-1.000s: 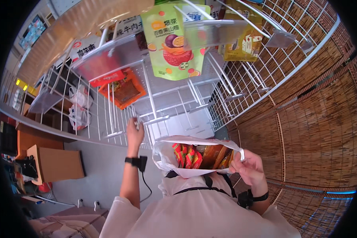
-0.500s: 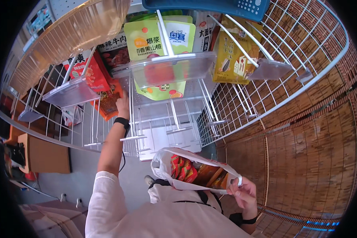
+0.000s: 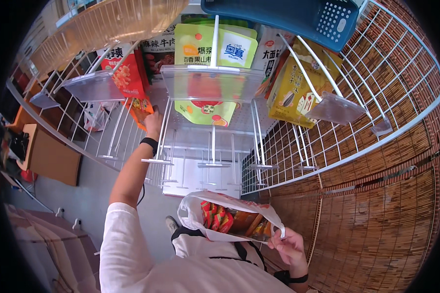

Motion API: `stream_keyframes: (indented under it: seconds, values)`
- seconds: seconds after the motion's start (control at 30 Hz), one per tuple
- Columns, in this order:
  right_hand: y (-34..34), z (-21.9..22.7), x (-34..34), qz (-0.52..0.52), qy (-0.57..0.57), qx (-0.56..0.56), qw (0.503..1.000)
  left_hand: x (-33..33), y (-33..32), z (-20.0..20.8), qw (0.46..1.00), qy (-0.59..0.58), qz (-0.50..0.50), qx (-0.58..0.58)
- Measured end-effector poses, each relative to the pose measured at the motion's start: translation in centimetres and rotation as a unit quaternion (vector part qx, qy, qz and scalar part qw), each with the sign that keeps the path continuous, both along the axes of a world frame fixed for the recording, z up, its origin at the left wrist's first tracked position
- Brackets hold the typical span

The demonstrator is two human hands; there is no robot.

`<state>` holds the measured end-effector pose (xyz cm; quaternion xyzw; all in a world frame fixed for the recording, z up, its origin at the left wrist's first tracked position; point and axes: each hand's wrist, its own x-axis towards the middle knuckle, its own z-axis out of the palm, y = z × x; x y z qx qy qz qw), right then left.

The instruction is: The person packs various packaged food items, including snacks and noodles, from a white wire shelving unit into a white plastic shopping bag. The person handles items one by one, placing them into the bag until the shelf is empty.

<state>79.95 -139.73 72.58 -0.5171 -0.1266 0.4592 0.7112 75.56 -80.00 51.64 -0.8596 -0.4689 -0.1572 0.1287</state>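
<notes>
My left hand (image 3: 154, 123) reaches into the wire rack with its fingers closed at the edge of an orange snack packet (image 3: 139, 112). The packet sits partly behind a red snack packet (image 3: 130, 73), and the fingertips are mostly hidden. Down by my waist, my right hand (image 3: 289, 248) grips the rim of a white plastic bag (image 3: 193, 211). The bag hangs with its mouth spread, showing several small red-and-yellow packets (image 3: 216, 217) and brown packets (image 3: 244, 222) inside.
Hooks with clear label holders (image 3: 210, 84) jut toward me. Green pouches (image 3: 205, 112) and yellow bags (image 3: 305, 83) hang from them. A blue basket (image 3: 283, 17) and an amber plastic tub (image 3: 107, 24) are above. Woven blinds (image 3: 376, 219) stand at right, a cardboard box (image 3: 54, 154) at left.
The orange packet has shifted with my left hand, and less of it shows below the red packet. My right hand still holds the bag. The whole view has shifted slightly.
</notes>
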Motion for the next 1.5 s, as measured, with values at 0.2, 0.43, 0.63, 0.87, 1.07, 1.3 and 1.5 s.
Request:
stream_keyframes:
  seconds: [0.2,0.43,0.63,0.87,1.07,1.3,1.5]
  values:
    - [-0.5,0.1,-0.5,0.002,-0.013,-0.006,1.000,-0.3,-2.3,5.1,0.991,0.117,-0.059,-0.002]
    - [-0.9,-0.1,-1.6,0.019,0.008,0.009,1.000,-1.0,-6.5,9.6,0.989,0.022,-0.128,-0.065]
    - [0.8,-0.5,-2.5,0.044,0.023,0.021,0.999,-4.7,-11.3,11.2,0.979,-0.050,-0.173,-0.094]
    - [2.9,-1.5,-3.8,0.077,0.028,0.035,0.996,-10.9,-16.6,11.2,0.957,-0.150,-0.231,-0.085]
    - [4.1,-2.3,-5.7,0.101,0.027,0.049,0.993,-15.5,-19.3,12.6,0.959,-0.064,-0.248,-0.122]
    - [5.6,-2.2,-9.3,0.120,0.033,0.058,0.991,-19.2,-19.9,12.0,0.946,0.026,-0.309,-0.089]
    - [6.1,-2.2,-12.7,0.111,0.026,0.038,0.993,-22.9,-21.1,13.1,0.935,0.058,-0.321,-0.137]
